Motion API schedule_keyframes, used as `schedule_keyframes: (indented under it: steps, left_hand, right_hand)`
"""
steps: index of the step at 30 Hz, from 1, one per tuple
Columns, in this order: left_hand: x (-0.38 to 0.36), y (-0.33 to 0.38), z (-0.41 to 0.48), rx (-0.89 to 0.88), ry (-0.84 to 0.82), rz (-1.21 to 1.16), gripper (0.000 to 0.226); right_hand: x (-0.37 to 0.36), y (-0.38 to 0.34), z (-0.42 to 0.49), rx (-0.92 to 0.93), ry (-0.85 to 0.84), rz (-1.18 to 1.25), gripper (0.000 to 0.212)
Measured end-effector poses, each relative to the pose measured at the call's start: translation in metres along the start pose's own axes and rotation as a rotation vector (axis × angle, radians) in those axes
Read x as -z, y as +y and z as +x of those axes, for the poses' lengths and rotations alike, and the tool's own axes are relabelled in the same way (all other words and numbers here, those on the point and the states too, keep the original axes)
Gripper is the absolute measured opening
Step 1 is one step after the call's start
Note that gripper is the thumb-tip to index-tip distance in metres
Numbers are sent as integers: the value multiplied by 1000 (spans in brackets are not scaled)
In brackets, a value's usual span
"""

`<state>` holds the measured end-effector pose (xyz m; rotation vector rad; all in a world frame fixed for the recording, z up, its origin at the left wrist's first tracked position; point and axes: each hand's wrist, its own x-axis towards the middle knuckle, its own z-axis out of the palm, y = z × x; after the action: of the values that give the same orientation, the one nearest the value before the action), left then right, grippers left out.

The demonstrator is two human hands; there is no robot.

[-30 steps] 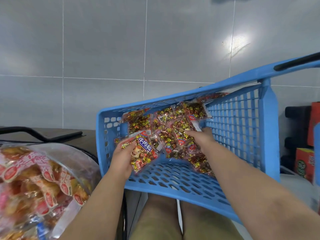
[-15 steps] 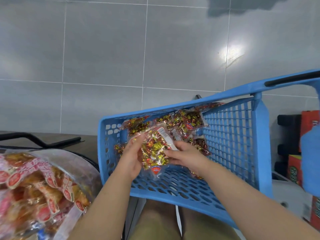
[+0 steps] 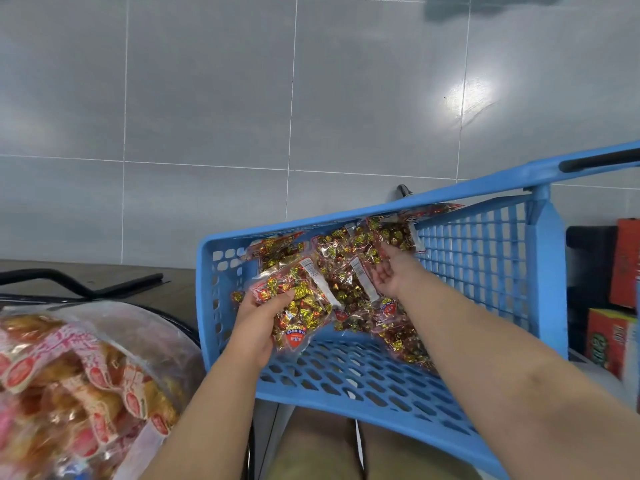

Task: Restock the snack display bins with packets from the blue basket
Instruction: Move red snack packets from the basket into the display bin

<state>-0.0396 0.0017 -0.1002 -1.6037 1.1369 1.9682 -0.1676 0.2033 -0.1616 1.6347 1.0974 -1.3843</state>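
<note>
Clamped in the left grip (image 3: 256, 323): one packet (image 3: 298, 306), over the near-left of the basket (image 3: 485, 271). Farther right, against the pile (image 3: 346, 251), the right grip (image 3: 389, 277); apart or clamped, cannot tell.

No wording reads clearly: the red badge (image 3: 294, 336) on the candy packet (image 3: 301, 303), its white label strip (image 3: 313, 273) and the red boxes (image 3: 607, 337) are blurred.

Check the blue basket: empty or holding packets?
Holding packets: candy packets pile at the far end of the blue basket; its near mesh floor is bare.
</note>
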Motion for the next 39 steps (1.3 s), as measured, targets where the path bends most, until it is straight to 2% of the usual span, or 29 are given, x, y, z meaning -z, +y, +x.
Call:
schedule_keyframes:
  steps: [5, 8, 11, 15, 19, 23, 26, 29, 32, 39]
  left_hand:
    - [7, -1, -2, -14, 30, -10, 49]
    - [8, 1, -8, -2, 43, -6, 45]
    - [10, 5, -19, -14, 69, 6, 41]
    - [14, 18, -46, -61, 79, -2, 47]
    - [19, 25, -78, -92, 112, -24, 51]
    - [22, 17, -109, -126, 126, -61, 37]
    - [18, 7, -136, -146, 77, -141, 30]
    - [18, 1, -161, -172, 27, -240, 41]
    - [22, -2, -186, -224, -15, -297, 46]
    - [56, -9, -235, -412, 70, -483, 58]
  right_hand:
    - [10, 5, -4, 64, -2, 75, 10]
    - [22, 10, -22, 141, -89, 228, 7]
    - [42, 20, -52, 137, -229, 343, 22]
    - [60, 38, -91, 239, -331, -50, 30]
    - [71, 45, -130, 446, -382, -413, 21]
    - [75, 53, -166, 556, -456, -473, 18]
    - [71, 62, -188, 691, -473, -641, 16]
    - [64, 67, -211, 862, -540, -945, 9]
    - [52, 74, -230, 995, -544, -1199, 16]
    - [9, 120, -279, 1357, -602, -1375, 14]
